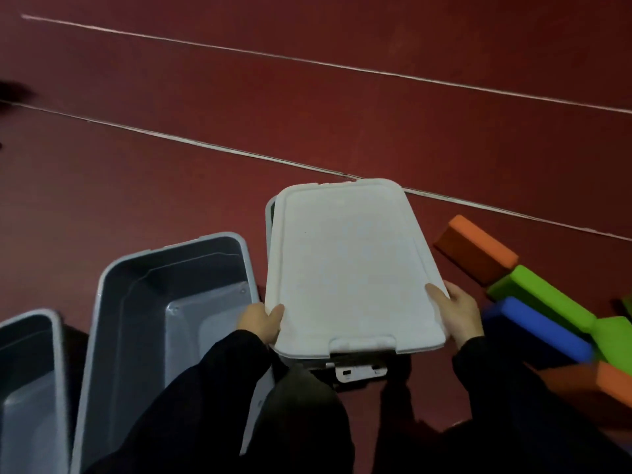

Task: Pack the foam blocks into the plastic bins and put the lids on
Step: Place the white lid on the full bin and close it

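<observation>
A white lid (345, 265) lies over a grey bin whose rim (269, 213) shows at the lid's far left corner; a white latch (360, 371) of that bin sticks out below the lid's near edge. My left hand (260, 319) grips the lid's near left edge with the thumb on top. My right hand (456, 311) holds the near right edge the same way. An empty grey bin (113, 302) stands open to the left. Foam blocks lie on the floor at the right: orange (477, 249), green (543, 295), blue (540, 328).
A second open grey bin (56, 354) is cut off at the bottom left. Another orange block (612, 379) and a green piece (615, 331) lie at the right edge. The floor is dark red with white lines (239, 152) running across it.
</observation>
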{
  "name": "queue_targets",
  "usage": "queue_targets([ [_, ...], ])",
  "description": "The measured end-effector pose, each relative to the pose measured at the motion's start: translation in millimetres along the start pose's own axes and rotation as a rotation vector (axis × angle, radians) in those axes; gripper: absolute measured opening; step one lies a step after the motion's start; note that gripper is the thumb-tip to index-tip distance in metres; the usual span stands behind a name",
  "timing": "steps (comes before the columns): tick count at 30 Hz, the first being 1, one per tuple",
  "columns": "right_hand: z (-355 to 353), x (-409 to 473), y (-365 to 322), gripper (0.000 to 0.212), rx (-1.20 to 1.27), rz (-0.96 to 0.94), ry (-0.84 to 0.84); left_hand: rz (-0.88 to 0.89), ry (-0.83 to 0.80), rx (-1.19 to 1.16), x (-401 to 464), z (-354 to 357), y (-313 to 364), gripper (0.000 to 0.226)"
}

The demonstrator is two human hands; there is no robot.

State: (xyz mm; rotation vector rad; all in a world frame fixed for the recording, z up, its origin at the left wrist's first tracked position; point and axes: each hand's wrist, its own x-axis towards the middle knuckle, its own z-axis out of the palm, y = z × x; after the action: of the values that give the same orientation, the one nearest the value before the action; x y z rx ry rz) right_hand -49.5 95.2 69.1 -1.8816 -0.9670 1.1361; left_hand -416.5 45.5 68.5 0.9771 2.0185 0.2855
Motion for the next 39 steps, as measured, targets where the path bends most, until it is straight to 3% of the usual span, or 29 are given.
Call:
queue_targets([
  [4, 3.7, 22.3, 29.0, 0.039, -0.108, 0.08, -0.082, -0.037, 0.054, 0.205, 7.1, 23.6, -15.2, 0.039],
  [7, 16.0, 28.4, 28.9, 0.038, -0.158, 0.052, -0.159, -0.121, 0.068, 0.225, 16.2, 37.1, -30.8, 0.04],
  [10, 27.7, 35.7, 33.9, 0.036, -0.26, 0.038, -0.145, -0.121, 0.085, 0.271, 9.6, 34.5, -24.7, 0.034],
  [14, 32.5, 43.8, 48.5, 0.049, -0.339, 0.162, -0.113, -0.062, 0.032, 0.302, 7.2, 41.4, -14.1, 0.024],
  [17, 34.5, 52.1, 54.7, 0.074, -0.241, 0.248, -0.212, -0.062, 0.05, 0.36, 13.7, 49.5, -3.5, 0.026],
  [19, 34.5, 55.5, 59.5, 0.097, -0.218, 0.378, -0.205, -0.084, 0.038, 0.39, 14.5, 58.2, 2.9, 0.031],
  [20, 33.9, 51.2, 60.1, 0.098, -0.203, 0.476, -0.178, -0.079, 0.082, 0.432, 18.0, 62.3, 1.4, 0.038],
  [23, 31.0, 21.7, 50.3, 0.069, -0.078, 0.726, -0.259, -0.191, 0.076, 0.362, 27.3, 63.7, 1.0, 0.064],
  [26, 33.3, 9.3, 59.2, 0.04, 0.235, 0.841, -0.252, -0.249, -0.021, 0.235, 30.0, 54.1, 5.1, 0.041],
  [28, 41.0, 2.2, 65.7, 0.041, 0.358, 0.781, -0.043, -0.25, -0.112, 0.12, 27.9, 59.8, 3.8, 0.031],
  [30, 39.7, 2.0, 59.9, 0.052, 0.358, 0.535, 0.195, -0.219, -0.215, -0.051, 21.0, 78.4, 5.0, 0.036],
  [32, 23.6, 14.1, 50.5, 0.072, 0.318, 0.283, 0.229, -0.148, -0.417, -0.183, 5.3, 109.9, 16.7, 0.021],
  [33, 13.7, 27.1, 48.7, 0.081, 0.269, 0.203, 0.203, -0.12, -0.545, -0.211, -1.5, 125.6, 26.9, 0.026],
  [34, 3.5, 41.0, 51.2, 0.086, 0.208, 0.171, 0.188, -0.07, -0.687, -0.231, -10.5, 139.9, 39.3, 0.034],
  [36, -10.3, 61.5, 63.1, 0.081, 0.119, 0.25, 0.194, 0.034, -0.802, -0.186, -17.2, 158.2, 61.1, 0.036],
  [37, -11.2, 64.2, 70.6, 0.079, 0.119, 0.355, 0.197, 0.098, -0.772, -0.119, -15.1, 160.0, 66.7, 0.032],
  [39, -0.7, 55.4, 83.4, 0.083, 0.181, 0.559, 0.223, 0.308, -0.432, 0.145, -6.9, 148.1, 75.2, 0.024],
])
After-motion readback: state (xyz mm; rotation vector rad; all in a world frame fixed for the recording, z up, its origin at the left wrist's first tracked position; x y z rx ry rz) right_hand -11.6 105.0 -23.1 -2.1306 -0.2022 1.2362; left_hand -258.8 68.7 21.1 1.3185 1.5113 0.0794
